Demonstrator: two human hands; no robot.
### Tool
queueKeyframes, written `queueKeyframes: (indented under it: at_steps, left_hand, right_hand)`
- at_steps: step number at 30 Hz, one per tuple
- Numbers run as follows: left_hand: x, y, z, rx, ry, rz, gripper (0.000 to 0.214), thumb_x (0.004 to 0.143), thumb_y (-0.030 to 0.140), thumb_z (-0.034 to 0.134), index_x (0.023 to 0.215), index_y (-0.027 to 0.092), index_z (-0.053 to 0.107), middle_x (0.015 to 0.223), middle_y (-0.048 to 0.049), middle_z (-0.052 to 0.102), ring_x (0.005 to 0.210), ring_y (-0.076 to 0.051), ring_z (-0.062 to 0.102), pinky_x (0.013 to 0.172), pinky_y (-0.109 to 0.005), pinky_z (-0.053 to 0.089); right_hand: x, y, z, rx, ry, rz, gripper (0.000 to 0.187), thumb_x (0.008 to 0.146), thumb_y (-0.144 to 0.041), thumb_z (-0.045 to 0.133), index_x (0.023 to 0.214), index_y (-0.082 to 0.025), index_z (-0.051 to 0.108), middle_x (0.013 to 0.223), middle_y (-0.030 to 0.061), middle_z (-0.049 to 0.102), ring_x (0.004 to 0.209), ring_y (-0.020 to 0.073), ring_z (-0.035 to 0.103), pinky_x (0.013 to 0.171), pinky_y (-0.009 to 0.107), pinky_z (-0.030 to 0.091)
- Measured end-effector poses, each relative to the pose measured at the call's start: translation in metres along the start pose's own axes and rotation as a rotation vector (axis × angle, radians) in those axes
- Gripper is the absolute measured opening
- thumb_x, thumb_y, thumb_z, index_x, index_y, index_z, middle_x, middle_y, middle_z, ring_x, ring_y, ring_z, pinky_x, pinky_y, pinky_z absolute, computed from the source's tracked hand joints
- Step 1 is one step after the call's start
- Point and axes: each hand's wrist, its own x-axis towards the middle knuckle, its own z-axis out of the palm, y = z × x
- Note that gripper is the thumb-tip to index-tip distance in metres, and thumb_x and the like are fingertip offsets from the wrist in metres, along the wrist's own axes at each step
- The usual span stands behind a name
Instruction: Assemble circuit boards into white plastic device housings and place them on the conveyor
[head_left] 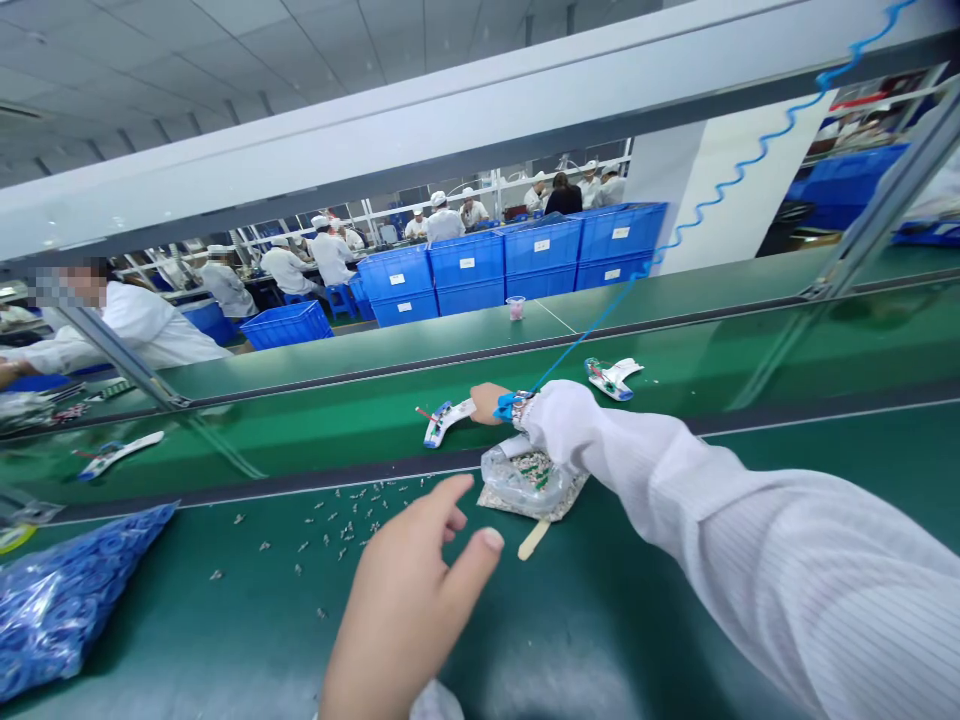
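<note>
My right hand [486, 401] reaches far out onto the moving green belt [675, 375]. It is closed on the end of a white device [447, 420] with blue and red parts. A blue wrist strap [507, 405] with a coiled blue cord [705, 205] sits on that wrist. My left hand [409, 600] hovers low over the near green table [600, 620], thumb and forefinger stretched out, holding nothing. Several tiny metal parts [341, 525] lie scattered just ahead of it. A clear bag of small parts [521, 480] rests under my right sleeve.
A second white device [613, 377] lies further right on the belt, a third [120, 452] at left. A wooden stick [533, 540] lies by the bag. A blue bag [60, 600] lies at left. Blue crates [510, 265], a small cup [516, 307] and workers in white are beyond.
</note>
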Motion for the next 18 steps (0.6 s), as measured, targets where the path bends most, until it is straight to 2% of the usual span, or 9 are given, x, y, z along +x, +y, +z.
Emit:
queueKeyframes:
  at_steps: [5, 6, 8, 10, 12, 15, 18]
  left_hand:
    - [0.004, -0.014, -0.014, -0.128, 0.431, -0.179, 0.047, 0.081, 0.055, 0.047, 0.112, 0.022, 0.061, 0.083, -0.0033, 0.065, 0.078, -0.021, 0.059, 0.064, -0.031, 0.044]
    - [0.007, -0.019, -0.015, -0.174, 0.486, -0.207, 0.048, 0.08, 0.056, 0.048, 0.112, 0.023, 0.061, 0.084, -0.0033, 0.065, 0.078, -0.021, 0.059, 0.062, -0.03, 0.043]
    - [0.014, -0.028, -0.016, -0.334, 0.502, -0.223, 0.05, 0.078, 0.058, 0.053, 0.115, 0.024, 0.059, 0.09, -0.0037, 0.064, 0.08, -0.02, 0.06, 0.061, -0.028, 0.043]
    - [0.021, -0.035, -0.014, -0.598, 0.382, -0.181, 0.054, 0.076, 0.056, 0.057, 0.117, 0.02, 0.058, 0.096, -0.0054, 0.064, 0.078, -0.018, 0.06, 0.064, -0.028, 0.046]
    - [0.025, -0.039, -0.011, -0.795, 0.184, -0.124, 0.055, 0.075, 0.053, 0.061, 0.115, 0.016, 0.06, 0.096, -0.0072, 0.064, 0.075, -0.016, 0.059, 0.066, -0.028, 0.048]
    - [0.026, -0.04, -0.008, -0.835, -0.05, 0.003, 0.05, 0.077, 0.054, 0.06, 0.106, 0.015, 0.067, 0.092, -0.0092, 0.066, 0.075, -0.017, 0.059, 0.064, -0.027, 0.048]
    - [0.027, -0.039, -0.007, -0.879, -0.295, 0.176, 0.056, 0.078, 0.062, 0.053, 0.104, 0.014, 0.07, 0.088, -0.0114, 0.069, 0.075, -0.021, 0.062, 0.065, -0.03, 0.049]
  right_hand:
    - [-0.022, -0.021, -0.035, -0.192, -0.175, 0.005, 0.011, 0.077, -0.021, 0.064, 0.08, -0.011, 0.062, 0.075, 0.0044, 0.061, 0.069, 0.0139, 0.056, 0.063, 0.025, 0.042]
    - [-0.03, -0.028, -0.046, -0.198, -0.209, -0.015, 0.01, 0.074, -0.019, 0.065, 0.08, -0.011, 0.064, 0.074, 0.005, 0.062, 0.067, 0.0141, 0.055, 0.06, 0.024, 0.039]
    - [-0.048, -0.045, -0.065, -0.181, -0.283, -0.066, 0.018, 0.073, -0.021, 0.063, 0.088, -0.012, 0.066, 0.078, 0.0039, 0.065, 0.067, 0.0135, 0.055, 0.057, 0.023, 0.037]
    - [-0.067, -0.06, -0.082, -0.085, -0.35, -0.113, 0.028, 0.074, -0.024, 0.062, 0.099, -0.013, 0.066, 0.085, 0.0028, 0.066, 0.069, 0.0128, 0.057, 0.058, 0.021, 0.039]
    - [-0.082, -0.071, -0.093, 0.078, -0.389, -0.131, 0.036, 0.073, -0.027, 0.062, 0.105, -0.012, 0.065, 0.091, 0.0035, 0.066, 0.073, 0.0131, 0.059, 0.062, 0.021, 0.043]
    - [-0.094, -0.08, -0.102, 0.29, -0.427, -0.091, 0.04, 0.07, -0.028, 0.063, 0.106, -0.01, 0.064, 0.095, 0.005, 0.066, 0.079, 0.0147, 0.06, 0.068, 0.023, 0.046]
    - [-0.097, -0.083, -0.107, 0.389, -0.458, -0.031, 0.038, 0.068, -0.025, 0.064, 0.103, -0.01, 0.065, 0.095, 0.0054, 0.066, 0.08, 0.0156, 0.061, 0.068, 0.024, 0.048]
